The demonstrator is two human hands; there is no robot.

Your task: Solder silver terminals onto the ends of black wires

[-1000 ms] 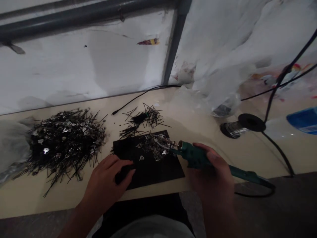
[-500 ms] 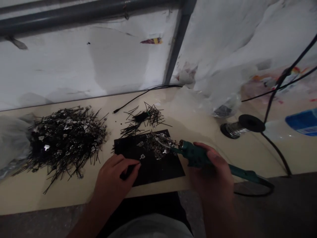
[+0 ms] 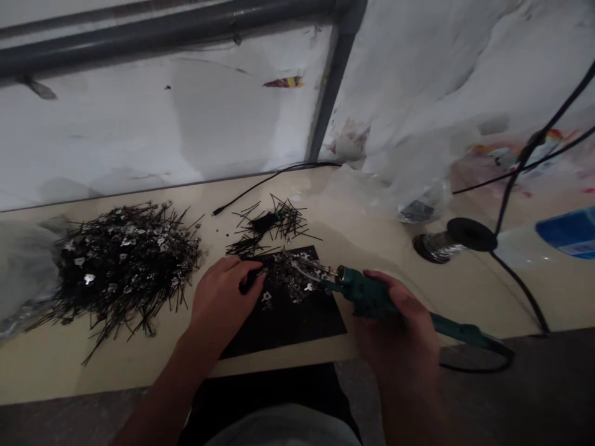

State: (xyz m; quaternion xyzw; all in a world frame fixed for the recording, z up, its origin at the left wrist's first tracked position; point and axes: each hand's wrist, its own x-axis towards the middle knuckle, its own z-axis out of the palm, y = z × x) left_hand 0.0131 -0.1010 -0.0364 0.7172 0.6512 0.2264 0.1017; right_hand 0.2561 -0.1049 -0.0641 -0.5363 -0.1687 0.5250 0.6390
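My right hand point(image 3: 400, 322) is wrapped round a green soldering gun point(image 3: 372, 294). Its metal tip and thin feed tube point left over a small heap of silvery metal pieces point(image 3: 297, 282) on a black mat point(image 3: 297, 325). At the mat's left side, my left hand point(image 3: 227, 294) has thumb and forefinger pinched at a small metal piece point(image 3: 263, 271), partly hidden by the fingertips. Another metal piece point(image 3: 266, 298) lies apart on the mat, just right of the thumb.
A large pile of black wires with metal ends point(image 3: 125, 260) spreads at left beside a plastic bag point(image 3: 25, 266). Loose black wires point(image 3: 290, 220) lie behind the mat. A solder spool point(image 3: 469, 234), a black cable point(image 3: 274, 176) and a blue-labelled container point(image 3: 569, 232) stand farther off.
My left hand has moved up and slightly right, from the mat's lower left to the metal piece near the heap. The right hand and soldering gun have hardly moved.
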